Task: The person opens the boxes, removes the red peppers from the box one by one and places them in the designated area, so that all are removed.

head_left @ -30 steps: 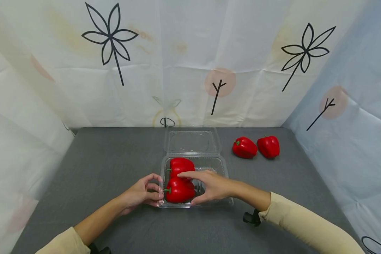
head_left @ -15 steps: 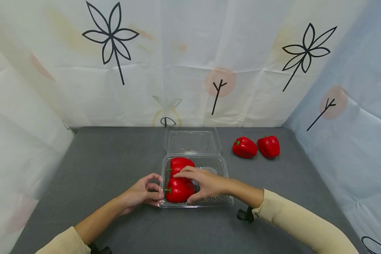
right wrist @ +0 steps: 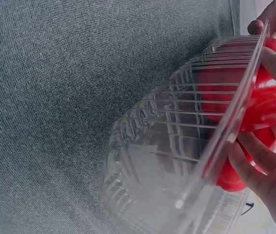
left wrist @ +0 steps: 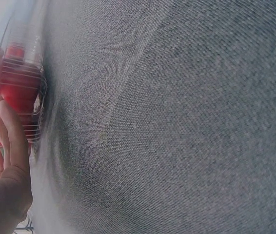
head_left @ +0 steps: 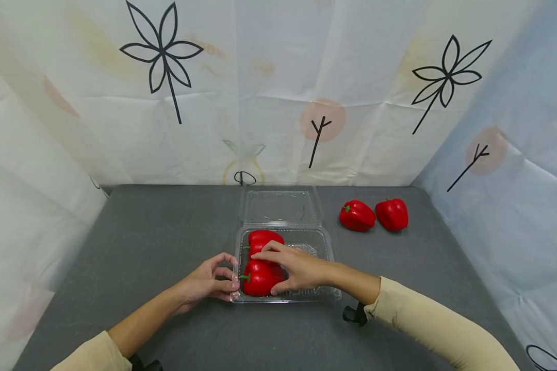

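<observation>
A clear plastic clamshell container [head_left: 313,239] stands on the grey table with its lid [head_left: 280,206] folded back. Two red bell peppers lie one behind the other in its left half, the front pepper [head_left: 258,281] nearer me and the rear pepper [head_left: 262,237] partly hidden by my fingers. My left hand [head_left: 209,281] pinches the container's left rim between thumb and fingers. Reaching in from the right, my right hand [head_left: 299,265] holds the front pepper, thumb at its near side and fingers bent over its far side. The right wrist view shows those fingers [right wrist: 247,170] inside the rim.
Two more red bell peppers, a left one [head_left: 357,215] and a right one [head_left: 392,214], lie on the table [head_left: 167,221] behind and right of the container. A patterned white cloth [head_left: 269,77] hangs along the table's back edge.
My right hand has shifted slightly left, and its thumb and fingers have closed in on the front pepper. The left hand and the container have stayed in place.
</observation>
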`<act>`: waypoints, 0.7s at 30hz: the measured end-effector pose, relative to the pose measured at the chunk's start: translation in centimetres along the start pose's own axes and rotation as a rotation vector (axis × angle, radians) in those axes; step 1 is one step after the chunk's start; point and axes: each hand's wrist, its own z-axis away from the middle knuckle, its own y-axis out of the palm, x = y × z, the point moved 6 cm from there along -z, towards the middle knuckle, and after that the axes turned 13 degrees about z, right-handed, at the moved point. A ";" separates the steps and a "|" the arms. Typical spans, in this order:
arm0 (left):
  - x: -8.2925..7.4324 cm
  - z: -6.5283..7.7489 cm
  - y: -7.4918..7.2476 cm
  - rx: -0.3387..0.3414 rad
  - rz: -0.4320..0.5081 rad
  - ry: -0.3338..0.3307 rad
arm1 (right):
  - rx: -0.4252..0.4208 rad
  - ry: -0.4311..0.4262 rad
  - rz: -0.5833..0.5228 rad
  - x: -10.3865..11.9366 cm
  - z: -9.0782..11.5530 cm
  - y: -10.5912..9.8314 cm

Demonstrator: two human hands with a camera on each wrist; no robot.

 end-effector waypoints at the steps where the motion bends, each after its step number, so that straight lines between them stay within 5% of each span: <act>1: 0.0 0.0 0.0 0.000 0.001 0.001 | -0.001 -0.001 0.000 0.0 0.0 0.0; 21: -0.2 0.1 0.2 0.001 -0.013 0.014 | -0.026 -0.023 -0.023 0.4 1.3 -1.4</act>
